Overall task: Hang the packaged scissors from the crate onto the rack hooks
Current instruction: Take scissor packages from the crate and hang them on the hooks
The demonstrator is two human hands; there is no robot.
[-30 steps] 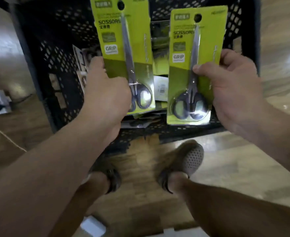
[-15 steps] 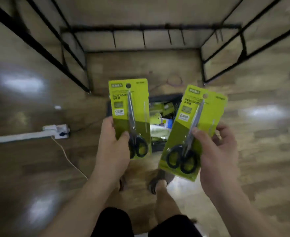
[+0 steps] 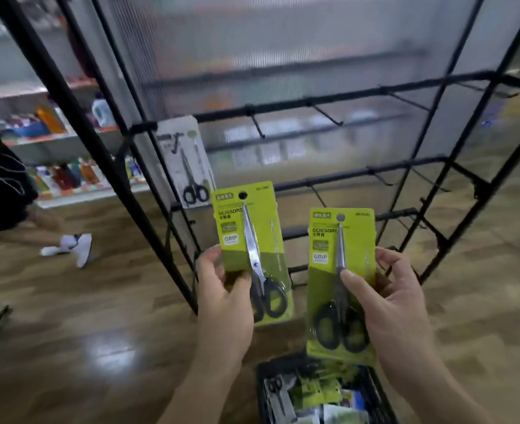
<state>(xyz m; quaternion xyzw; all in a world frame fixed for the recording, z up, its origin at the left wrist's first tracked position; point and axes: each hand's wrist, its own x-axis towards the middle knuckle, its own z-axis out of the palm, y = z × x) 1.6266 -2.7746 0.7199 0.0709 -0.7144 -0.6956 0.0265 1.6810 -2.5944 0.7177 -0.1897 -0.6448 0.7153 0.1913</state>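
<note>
My left hand (image 3: 222, 301) grips a green scissors pack (image 3: 249, 240) by its lower left edge, upright. My right hand (image 3: 387, 301) pinches a second green scissors pack (image 3: 341, 270) with thumb on the front, also upright. Both packs are held in front of the black rack (image 3: 313, 102), below its upper bar of hooks (image 3: 326, 114). One white scissors pack (image 3: 188, 166) hangs on a hook at the rack's left end. The black crate (image 3: 375, 384) sits on the floor below my hands, holding several more packs.
Black rack posts (image 3: 78, 127) slant down at the left and right. A lower hook bar (image 3: 375, 175) runs behind the packs. A person's legs and white shoes (image 3: 75, 244) are at far left, before store shelves with bottles (image 3: 50, 175). Wooden floor all around.
The view has swung up from the floor and crate to the rack. Both hands have lifted their packs up in front of the rack; the right pack has straightened upright.
</note>
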